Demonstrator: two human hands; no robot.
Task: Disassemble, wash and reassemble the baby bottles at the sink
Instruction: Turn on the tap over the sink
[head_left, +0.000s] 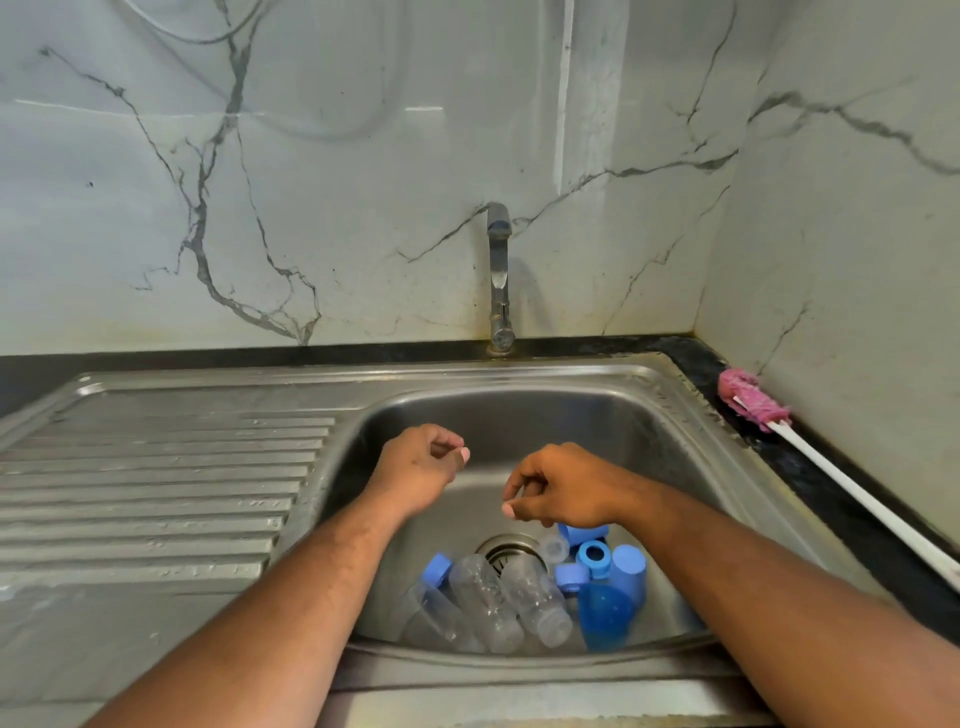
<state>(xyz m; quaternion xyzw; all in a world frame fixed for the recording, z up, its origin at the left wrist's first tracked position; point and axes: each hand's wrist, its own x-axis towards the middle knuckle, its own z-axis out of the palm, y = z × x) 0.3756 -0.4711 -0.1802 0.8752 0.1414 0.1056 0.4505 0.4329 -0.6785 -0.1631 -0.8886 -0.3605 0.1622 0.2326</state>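
Three clear plastic baby bottles (485, 603) lie side by side at the near end of the steel sink basin (675, 452), beside the drain (506, 551). Blue caps and collar rings (595, 558), a blue dome cover (605, 616) and a clear teat (553, 545) are heaped to the right of the bottles. My left hand (421, 467) hovers above the basin with its fingers curled in and nothing in it. My right hand (561, 488) hangs above the blue parts, fingers loosely curled, also empty.
A steel tap (500, 275) stands behind the basin against the marble wall, with no water running. The ribbed drainboard (156, 493) lies to the left. A pink-headed bottle brush (753, 400) with a long white handle rests on the black counter at the right.
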